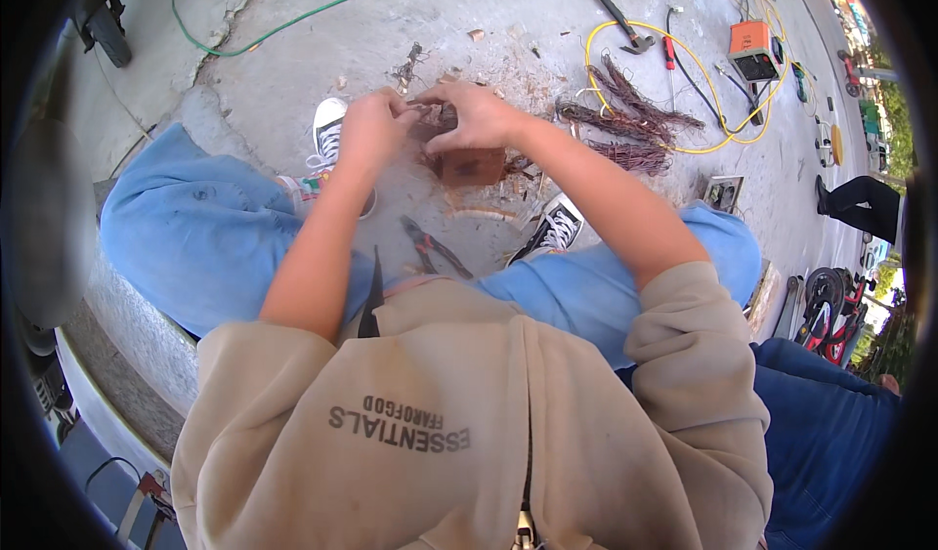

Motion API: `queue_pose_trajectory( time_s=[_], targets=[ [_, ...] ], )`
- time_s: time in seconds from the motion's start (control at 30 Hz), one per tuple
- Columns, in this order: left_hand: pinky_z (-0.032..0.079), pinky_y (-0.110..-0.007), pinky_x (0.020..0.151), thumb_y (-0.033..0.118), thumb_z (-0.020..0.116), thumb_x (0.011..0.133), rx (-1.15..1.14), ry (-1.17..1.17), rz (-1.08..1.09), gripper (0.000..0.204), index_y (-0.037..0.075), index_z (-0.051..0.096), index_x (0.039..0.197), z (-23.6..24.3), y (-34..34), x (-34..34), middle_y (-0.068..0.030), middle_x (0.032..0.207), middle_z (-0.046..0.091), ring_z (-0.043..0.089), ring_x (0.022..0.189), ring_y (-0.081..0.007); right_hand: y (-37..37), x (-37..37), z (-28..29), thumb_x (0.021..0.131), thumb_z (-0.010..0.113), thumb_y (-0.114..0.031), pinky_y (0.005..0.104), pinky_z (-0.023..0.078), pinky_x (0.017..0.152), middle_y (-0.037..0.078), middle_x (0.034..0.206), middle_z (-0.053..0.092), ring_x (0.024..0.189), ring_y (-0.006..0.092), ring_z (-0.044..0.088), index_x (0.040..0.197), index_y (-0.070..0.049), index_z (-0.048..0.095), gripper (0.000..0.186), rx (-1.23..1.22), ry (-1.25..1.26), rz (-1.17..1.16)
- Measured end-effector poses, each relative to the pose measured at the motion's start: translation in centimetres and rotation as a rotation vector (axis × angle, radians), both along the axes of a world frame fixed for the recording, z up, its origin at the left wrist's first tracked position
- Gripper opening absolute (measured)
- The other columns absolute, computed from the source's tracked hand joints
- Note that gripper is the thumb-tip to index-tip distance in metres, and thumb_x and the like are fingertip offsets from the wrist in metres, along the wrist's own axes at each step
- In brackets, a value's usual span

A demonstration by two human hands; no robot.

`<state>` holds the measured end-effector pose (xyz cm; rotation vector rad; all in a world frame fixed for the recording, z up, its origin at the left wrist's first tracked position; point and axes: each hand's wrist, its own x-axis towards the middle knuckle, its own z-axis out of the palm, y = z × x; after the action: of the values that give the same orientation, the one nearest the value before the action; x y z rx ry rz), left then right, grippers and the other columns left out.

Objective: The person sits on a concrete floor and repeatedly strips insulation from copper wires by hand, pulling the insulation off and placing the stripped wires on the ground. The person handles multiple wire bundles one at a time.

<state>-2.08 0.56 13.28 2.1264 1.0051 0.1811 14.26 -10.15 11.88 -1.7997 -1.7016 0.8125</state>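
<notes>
Between my shoes, my right hand (476, 112) is curved around a dark reddish-brown lump (437, 120), perhaps a wound coil; its exact kind is unclear. Beside it my left hand (376, 128) is closed in a pinch at the lump's left edge, and what lies between its fingertips is too small to make out. A rust-brown block (471, 167) stands on the ground just below my right hand. Closer to me, pliers with dark and red handles (430, 245) lie on the concrete. Chips and shavings (484, 214) are scattered around the block.
To the right lie bundles of reddish-brown wire (635, 120), a hammer (625, 24), a red-handled screwdriver (669, 54) and a looped yellow hose (589, 52). An orange machine (754, 50) stands beyond. A green hose (293, 15) crosses the far ground. Another person's dark-blue trouser leg (831, 423) is at my right.
</notes>
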Motion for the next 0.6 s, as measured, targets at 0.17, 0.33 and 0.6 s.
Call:
queue_pose_trajectory(
  time_s=[0.17,0.33,0.6],
  targets=[
    [0.052,-0.037,0.066,0.016,0.075,0.077,0.153,-0.032,-0.036,0.019,0.001,0.065,0.082,1.6,-2.1,-0.9,-0.0155,0.076,0.068,0.067,0.071,-0.0294,-0.6,-4.5,-1.2,0.063,0.086,-0.031,0.0401,0.046,0.094,0.02,0.113,0.063,0.108,0.0341,0.059,0.118,-0.002,0.057,0.069,-0.067,0.294,-0.099],
    [0.053,-0.034,0.068,0.02,0.075,0.079,0.124,-0.023,-0.067,0.023,0.001,0.065,0.087,2.5,-1.6,-1.4,-0.0133,0.078,0.07,0.068,0.071,-0.0247,-0.7,-6.4,-3.8,0.073,0.081,-0.022,0.0401,0.049,0.086,0.021,0.104,0.065,0.1,0.0352,0.063,0.115,-0.003,0.053,0.054,-0.038,0.436,-0.278],
    [0.053,-0.03,0.08,0.022,0.052,0.095,-1.068,-0.581,0.711,0.029,0.0,0.055,0.113,-5.1,-0.6,-1.3,-0.011,0.101,0.064,0.061,0.087,-0.0172,1.2,-5.9,-3.0,0.081,0.074,-0.028,0.0374,0.051,0.081,0.022,0.093,0.069,0.088,0.0331,0.067,0.104,0.003,0.064,0.039,-0.067,0.564,-0.713]
  ],
)
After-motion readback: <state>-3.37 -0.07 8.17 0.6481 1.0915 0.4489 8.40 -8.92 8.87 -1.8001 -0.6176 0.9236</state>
